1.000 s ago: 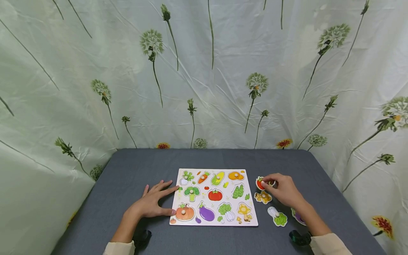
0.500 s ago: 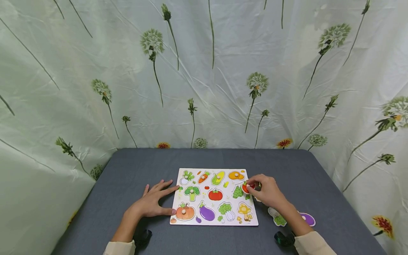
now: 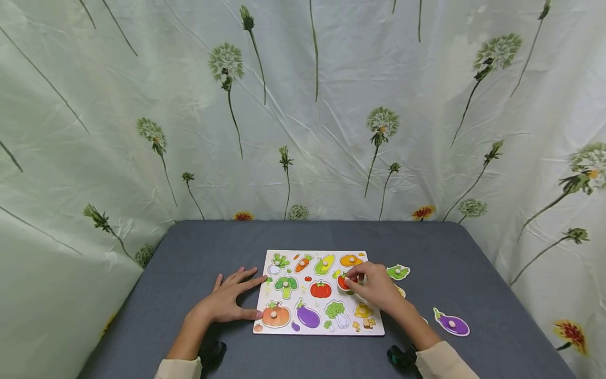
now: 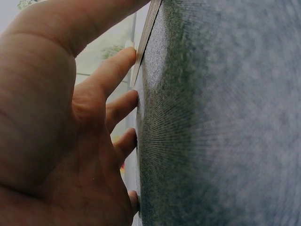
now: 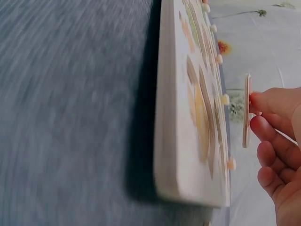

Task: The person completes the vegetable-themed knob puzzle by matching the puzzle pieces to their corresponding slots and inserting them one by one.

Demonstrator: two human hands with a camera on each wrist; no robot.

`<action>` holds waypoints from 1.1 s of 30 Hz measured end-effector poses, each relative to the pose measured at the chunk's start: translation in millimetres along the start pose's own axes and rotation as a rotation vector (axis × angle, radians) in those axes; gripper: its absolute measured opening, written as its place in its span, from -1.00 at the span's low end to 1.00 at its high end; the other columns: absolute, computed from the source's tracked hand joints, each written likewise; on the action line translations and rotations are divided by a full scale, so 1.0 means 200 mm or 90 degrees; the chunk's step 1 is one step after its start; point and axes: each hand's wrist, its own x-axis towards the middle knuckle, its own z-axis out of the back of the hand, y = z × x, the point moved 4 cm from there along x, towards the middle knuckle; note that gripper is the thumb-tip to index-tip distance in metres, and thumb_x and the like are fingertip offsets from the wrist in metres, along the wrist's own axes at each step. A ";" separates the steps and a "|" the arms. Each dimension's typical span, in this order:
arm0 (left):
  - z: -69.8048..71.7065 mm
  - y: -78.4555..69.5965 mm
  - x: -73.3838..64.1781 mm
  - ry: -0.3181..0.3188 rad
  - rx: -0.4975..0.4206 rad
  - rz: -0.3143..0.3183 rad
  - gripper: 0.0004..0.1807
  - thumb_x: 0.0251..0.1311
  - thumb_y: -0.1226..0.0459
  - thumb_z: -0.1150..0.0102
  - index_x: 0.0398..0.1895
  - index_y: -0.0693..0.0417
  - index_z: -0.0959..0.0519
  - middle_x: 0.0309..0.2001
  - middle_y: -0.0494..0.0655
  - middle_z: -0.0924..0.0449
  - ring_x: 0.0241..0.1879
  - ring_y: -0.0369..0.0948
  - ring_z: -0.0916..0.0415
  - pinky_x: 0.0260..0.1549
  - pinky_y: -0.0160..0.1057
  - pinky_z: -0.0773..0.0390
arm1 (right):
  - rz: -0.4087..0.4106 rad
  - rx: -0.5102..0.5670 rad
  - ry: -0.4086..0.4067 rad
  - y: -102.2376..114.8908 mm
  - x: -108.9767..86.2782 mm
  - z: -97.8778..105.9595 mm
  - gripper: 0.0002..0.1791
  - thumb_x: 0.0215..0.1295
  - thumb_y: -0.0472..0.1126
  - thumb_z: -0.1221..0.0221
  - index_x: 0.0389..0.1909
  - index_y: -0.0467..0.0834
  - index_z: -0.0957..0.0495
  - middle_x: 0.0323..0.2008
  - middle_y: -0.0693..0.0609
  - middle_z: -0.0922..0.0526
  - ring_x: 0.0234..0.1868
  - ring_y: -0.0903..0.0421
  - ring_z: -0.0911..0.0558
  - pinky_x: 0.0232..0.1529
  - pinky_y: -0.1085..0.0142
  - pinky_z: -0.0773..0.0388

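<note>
A white vegetable puzzle board (image 3: 303, 296) lies on the table. My left hand (image 3: 231, 301) has its fingers spread at the board's left edge, thumb and index finger touching it. Close up, the left wrist view shows that hand (image 4: 89, 108) along the board's side. My right hand (image 3: 374, 287) pinches a tomato puzzle piece (image 3: 343, 283) over the board's right half, right of the printed tomato (image 3: 321, 289). Edge-on in the right wrist view, the tomato piece (image 5: 246, 113) hangs apart from the board's surface; the fingers hide its knob.
Knobbed pieces, such as the pumpkin (image 3: 275, 317) and broccoli (image 3: 286, 287), sit in the board. Right of it lie a green piece (image 3: 398, 272), a yellowish piece (image 3: 401, 291) partly behind the arm, and an eggplant piece (image 3: 452, 323). A flowered curtain (image 3: 303, 116) stands behind the table.
My right hand has lifted the tomato piece from the table at the right and carried it left over the board. My left hand has stayed in place.
</note>
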 end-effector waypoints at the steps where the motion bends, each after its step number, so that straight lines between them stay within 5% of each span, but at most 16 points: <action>1: 0.00 0.00 0.00 0.000 -0.001 0.000 0.04 -0.06 -0.33 -0.46 0.56 -0.36 -0.33 0.64 -0.03 -0.08 0.64 0.23 0.17 0.39 0.57 0.39 | 0.000 0.003 0.003 0.01 0.00 -0.01 -0.95 0.22 -0.16 -0.46 -0.33 -0.02 -0.78 -0.44 0.29 -0.65 -0.38 0.26 -0.53 -0.34 0.41 -0.49; 10: 0.00 0.00 0.00 -0.002 0.002 0.005 0.05 -0.07 -0.33 -0.47 0.55 -0.36 -0.34 0.64 -0.03 -0.09 0.64 0.24 0.17 0.40 0.57 0.38 | 0.037 0.032 0.013 0.09 0.03 -0.09 -0.95 0.20 -0.21 -0.47 -0.35 0.00 -0.78 -0.48 0.29 -0.65 -0.41 0.31 -0.52 -0.36 0.44 -0.50; 33: -0.01 0.01 0.01 -0.005 0.004 0.009 0.05 -0.09 -0.36 -0.46 0.55 -0.41 -0.33 0.64 -0.06 -0.09 0.65 0.22 0.17 0.40 0.56 0.39 | 0.034 0.067 0.066 0.17 0.08 -0.26 -0.96 0.24 -0.19 -0.45 -0.34 -0.05 -0.78 -0.48 0.22 -0.66 -0.49 0.35 -0.47 -0.45 0.45 -0.47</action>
